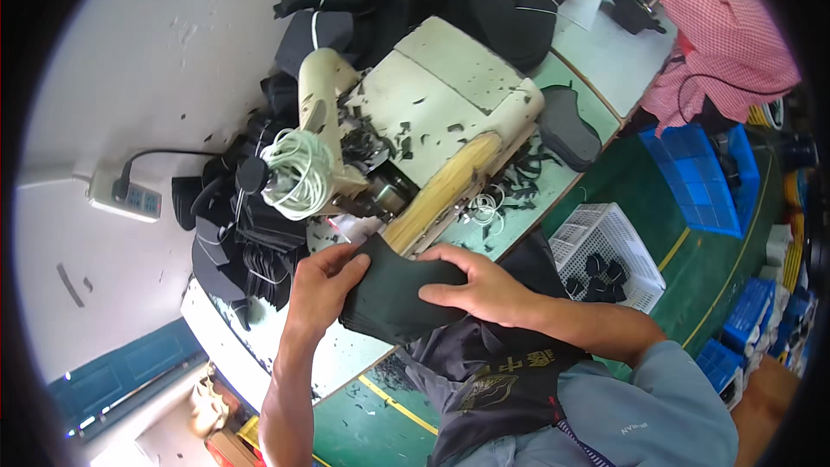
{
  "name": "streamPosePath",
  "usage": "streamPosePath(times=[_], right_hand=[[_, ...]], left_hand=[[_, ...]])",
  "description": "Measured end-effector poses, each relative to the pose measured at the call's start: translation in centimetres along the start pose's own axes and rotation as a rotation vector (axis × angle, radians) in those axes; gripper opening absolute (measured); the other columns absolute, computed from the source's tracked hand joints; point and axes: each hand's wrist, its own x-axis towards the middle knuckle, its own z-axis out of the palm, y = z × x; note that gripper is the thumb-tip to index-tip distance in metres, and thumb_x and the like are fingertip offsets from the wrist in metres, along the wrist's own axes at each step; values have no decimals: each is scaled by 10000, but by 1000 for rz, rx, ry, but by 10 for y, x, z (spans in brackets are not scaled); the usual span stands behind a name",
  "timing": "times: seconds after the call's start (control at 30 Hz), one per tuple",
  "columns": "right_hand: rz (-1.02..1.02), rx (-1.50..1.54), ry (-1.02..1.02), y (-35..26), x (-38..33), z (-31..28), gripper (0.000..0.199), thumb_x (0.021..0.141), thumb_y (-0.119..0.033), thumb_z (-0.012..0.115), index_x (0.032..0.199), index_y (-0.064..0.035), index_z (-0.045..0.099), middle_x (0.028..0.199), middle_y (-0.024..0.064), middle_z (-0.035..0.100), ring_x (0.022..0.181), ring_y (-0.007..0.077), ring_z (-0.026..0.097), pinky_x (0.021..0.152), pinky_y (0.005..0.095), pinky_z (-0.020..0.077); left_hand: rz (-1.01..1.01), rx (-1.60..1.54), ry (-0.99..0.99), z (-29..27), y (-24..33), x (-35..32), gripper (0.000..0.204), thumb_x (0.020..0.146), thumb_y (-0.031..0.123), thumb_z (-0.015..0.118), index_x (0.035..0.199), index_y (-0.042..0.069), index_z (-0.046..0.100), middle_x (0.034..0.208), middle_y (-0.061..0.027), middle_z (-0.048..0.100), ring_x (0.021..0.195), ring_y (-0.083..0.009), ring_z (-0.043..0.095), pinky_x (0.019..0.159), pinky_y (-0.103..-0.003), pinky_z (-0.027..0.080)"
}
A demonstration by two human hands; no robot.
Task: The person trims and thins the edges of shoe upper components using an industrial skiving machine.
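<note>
Both hands hold a stack of black cut fabric pieces (393, 298) between them, just in front of the machine at the table's near edge. My left hand (324, 285) pinches its left edge, thumb on top. On the other side my right hand (484, 287) grips the right edge, thumb lying over the top piece. The cream machine (441, 78) has a worn wooden strip (445, 190) along its front. A coil of white elastic bands (298, 173) hangs on its post. Black scraps lie scattered on and around the machine.
Bundles of black pieces (484, 0) tied with white bands are piled behind the machine; more bundles (251, 251) lie at its left. Some shaped black pieces (569, 130) rest at its right. A white basket (635, 264) and a blue crate (692, 173) stand right. A person in red check (718, 43) works nearby.
</note>
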Motion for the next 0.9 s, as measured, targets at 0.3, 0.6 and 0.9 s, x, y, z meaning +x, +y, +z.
streamPosePath(times=[0.3,0.6,0.9], right_hand=[[146,213,15,1,18,-13,434,946,-267,667,1302,-56,534,1067,101,645,868,160,674,644,319,606],[159,324,88,-6,15,-23,413,944,-133,640,1322,-23,514,1129,104,637,940,174,671,704,339,613],[16,459,60,8,11,-8,408,950,-72,632,1324,0,486,1154,87,624,987,138,651,828,285,575]], left_hand=[[-101,27,105,7,-12,22,331,844,264,747,984,-35,740,777,-60,720,696,-79,626,664,-238,493],[-59,-27,47,7,-17,32,338,870,216,722,1072,-55,710,898,-51,718,796,-93,631,713,-234,485],[-120,-26,36,0,-12,23,299,861,215,732,1001,-49,724,824,-55,705,733,-99,631,681,-241,490]])
